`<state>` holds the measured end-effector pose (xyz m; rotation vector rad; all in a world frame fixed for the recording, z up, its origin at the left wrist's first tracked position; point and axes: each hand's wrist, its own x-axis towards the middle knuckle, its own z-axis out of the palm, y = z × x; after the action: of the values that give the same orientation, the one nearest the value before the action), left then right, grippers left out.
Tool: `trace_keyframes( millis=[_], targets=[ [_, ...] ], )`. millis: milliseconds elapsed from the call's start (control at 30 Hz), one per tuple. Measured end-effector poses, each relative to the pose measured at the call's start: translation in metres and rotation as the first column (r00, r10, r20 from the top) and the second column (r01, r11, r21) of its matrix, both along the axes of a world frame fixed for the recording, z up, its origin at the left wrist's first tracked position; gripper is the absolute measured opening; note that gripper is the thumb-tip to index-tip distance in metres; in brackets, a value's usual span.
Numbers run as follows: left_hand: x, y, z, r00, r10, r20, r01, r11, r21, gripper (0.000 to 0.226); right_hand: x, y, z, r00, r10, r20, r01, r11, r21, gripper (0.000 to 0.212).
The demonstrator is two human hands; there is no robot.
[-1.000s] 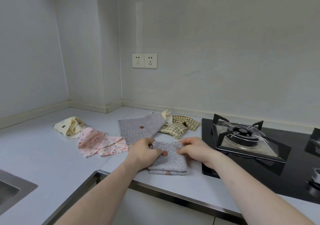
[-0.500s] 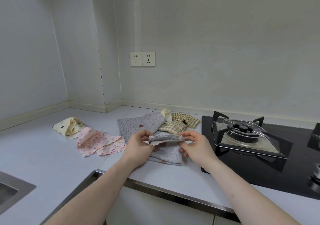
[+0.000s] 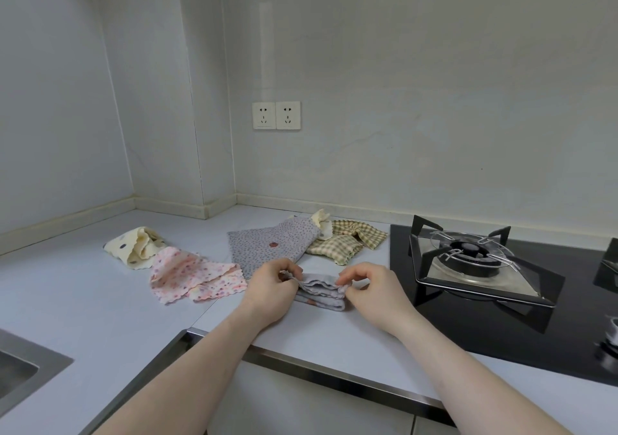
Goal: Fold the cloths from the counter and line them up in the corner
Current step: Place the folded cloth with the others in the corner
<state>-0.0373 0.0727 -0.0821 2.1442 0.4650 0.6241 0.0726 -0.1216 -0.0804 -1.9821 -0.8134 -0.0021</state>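
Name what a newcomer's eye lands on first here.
Two bare hands, left and right, pinch a folded grey dotted cloth at the counter's front edge. Behind them lie unfolded cloths, including a pink floral cloth at left. A black gas hob sits at right.

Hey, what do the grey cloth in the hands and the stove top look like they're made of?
Grey cloth: soft, matte fabric, possibly microfibre; it bends limply and has wavy edges. Stove top: probably black glass, smooth and glossy, since it mirrors the burner stand.
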Motion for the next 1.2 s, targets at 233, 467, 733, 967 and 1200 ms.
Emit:
trace_keyframes(
  millis=[233,467,733,967,1200],
  targets=[
    [0.005,0.0,-0.002,1.0,0.016,-0.007,-0.015,0.998,0.056,0.036,-0.004,0.004,0.002,0.999,0.029,0.033,-0.027,0.996,-0.08,0.021],
    [0.012,-0.002,-0.008,0.981,0.134,-0.138,-0.086,0.948,0.307,0.039,-0.001,0.006,0.0,0.997,-0.007,0.076,0.017,0.991,-0.131,0.028],
    [0.014,0.001,-0.009,0.979,0.119,-0.168,-0.063,0.949,0.308,0.013,-0.002,0.005,0.003,0.998,-0.041,0.037,0.047,0.98,-0.194,0.027],
    [0.005,0.0,-0.002,0.999,0.024,0.021,-0.022,0.995,-0.093,0.023,0.0,0.0,0.004,0.998,0.041,-0.037,-0.045,0.989,-0.138,0.038],
    [-0.005,-0.004,0.003,0.999,-0.017,0.038,0.021,0.996,-0.085,0.019,-0.004,-0.002,0.006,0.994,0.109,0.003,-0.107,0.981,-0.162,0.026]
  ],
)
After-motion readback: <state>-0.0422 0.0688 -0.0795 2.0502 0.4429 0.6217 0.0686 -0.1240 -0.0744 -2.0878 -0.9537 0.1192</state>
